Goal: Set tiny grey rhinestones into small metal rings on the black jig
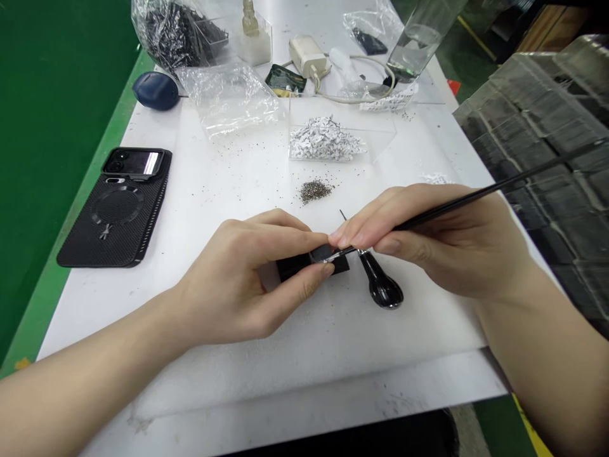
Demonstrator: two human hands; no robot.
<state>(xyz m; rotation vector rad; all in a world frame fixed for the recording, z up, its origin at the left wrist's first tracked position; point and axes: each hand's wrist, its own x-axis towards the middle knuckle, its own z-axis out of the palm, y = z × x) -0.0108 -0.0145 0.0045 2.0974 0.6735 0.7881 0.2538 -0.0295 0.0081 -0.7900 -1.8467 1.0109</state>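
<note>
My left hand (pixel 257 273) pinches a small black rectangular block (pixel 340 263) between thumb and fingers, low over the white work surface. A small dark grey piece (pixel 321 252) shows on the block between those fingertips. In my right hand (pixel 442 241) is a long, thin black tool (pixel 504 184), its silvery tip at the block by my left thumb. Whether the tip is a brush or tweezers I cannot tell. Beneath my right fingers lies an awl-like tool with a black bulb handle (pixel 384 284) and a thin shaft.
Beyond my hands are a pile of tiny metal screws (pixel 314 190) and a clear tray of small white pieces (pixel 328 141). A black phone (pixel 117 212) and a blue bulb-handled tool (pixel 156 90) lie left. Plastic bags (pixel 233 101), a charger (pixel 307 56) and a liquid-filled container (pixel 419 47) stand behind.
</note>
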